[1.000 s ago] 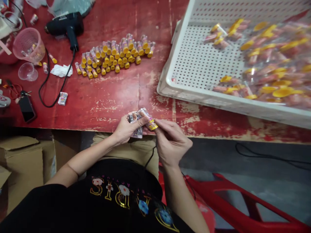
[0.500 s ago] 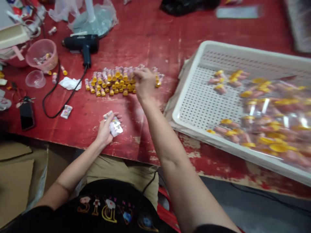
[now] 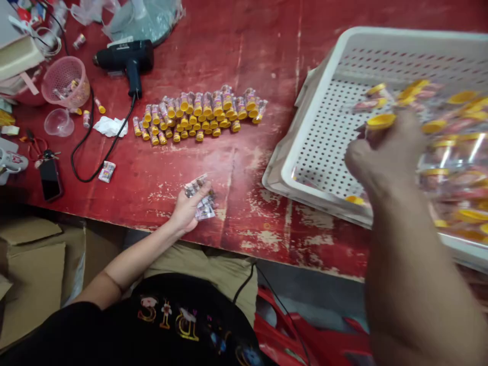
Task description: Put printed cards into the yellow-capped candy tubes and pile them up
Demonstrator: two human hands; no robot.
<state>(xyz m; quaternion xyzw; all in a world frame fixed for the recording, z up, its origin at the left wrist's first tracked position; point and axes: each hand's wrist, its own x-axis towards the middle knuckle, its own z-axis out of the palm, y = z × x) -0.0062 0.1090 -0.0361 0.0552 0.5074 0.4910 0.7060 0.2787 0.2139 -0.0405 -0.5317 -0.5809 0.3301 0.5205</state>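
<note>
- Head view, and straight across to the tray (image 3: 324, 152) at the right of the table (image 3: 236, 203): right hand (image 3: 389, 157) in over it, blurred.
- Right at those fingers (image 3: 358, 157), a yellow-capped tube (image 3: 381, 121)! Close in, perhaps touching; too blurred to say whether pinched or only brushed, so cannot tell.
- Beyond and beside that, plenty more tubes (image 3: 438, 173), heaped toward the tray's right end, yellow caps and pinkish bodies showing.
- Over to the left hand (image 3: 186, 212), low above the table's front edge: fingers drawn narrow, thumb pressing down on a few printed labels (image 3: 206, 211), slightly fanned.
- Farther back, between the two hands, a long pile (image 3: 198, 112) of similar tubes, stacked in layers, caps toward the front edge.
- Off to the left, a heat gun (image 3: 125, 56) lying on the table, well apart from both hands.
- Step in hand, by the look of it: picking a tube from the tray, labels at the ready on the other side.
- Next move, judging from here: calls for a firm pinch on just one tube, a lift clear of neighbours and tray, and a steady left hold, top label free to take.
</note>
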